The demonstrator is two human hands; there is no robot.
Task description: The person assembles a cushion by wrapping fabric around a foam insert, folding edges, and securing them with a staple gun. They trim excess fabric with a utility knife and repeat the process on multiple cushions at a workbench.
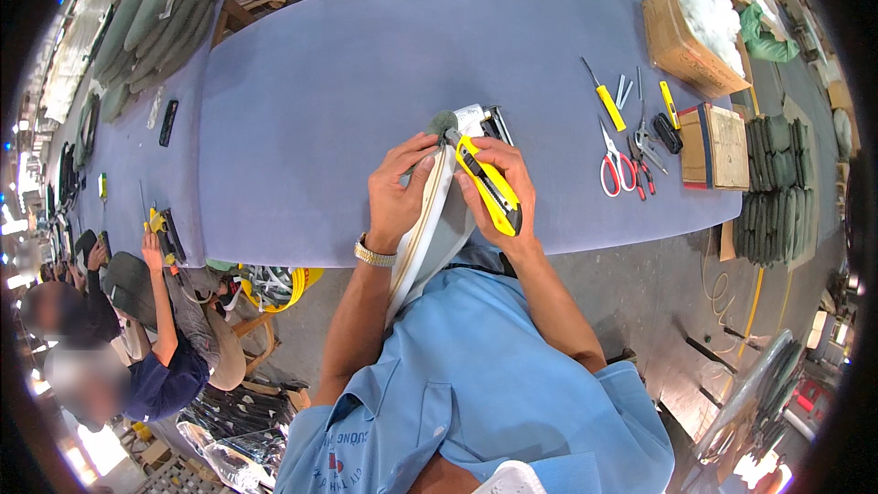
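My right hand (508,185) is wrapped round a yellow utility knife (485,181). The knife's front end meets a small dark green fabric end (443,123), pinched between the fingers and thumb of my left hand (397,190). From that end a long white-edged strip with brown lines (422,238) and a grey underside runs down over the table's near edge towards my lap. Just beyond my right hand lies a silver and black staple gun (485,117), partly hidden. The blade's exact contact is too small to make out.
On the blue-covered table (320,82), scissors (615,169), pliers (642,178) and a yellow-handled screwdriver (610,108) lie right, near a carton of white stuffing (700,32) and a wooden box (715,148). Green padded pieces (160,18) are piled far left. Co-workers sit left.
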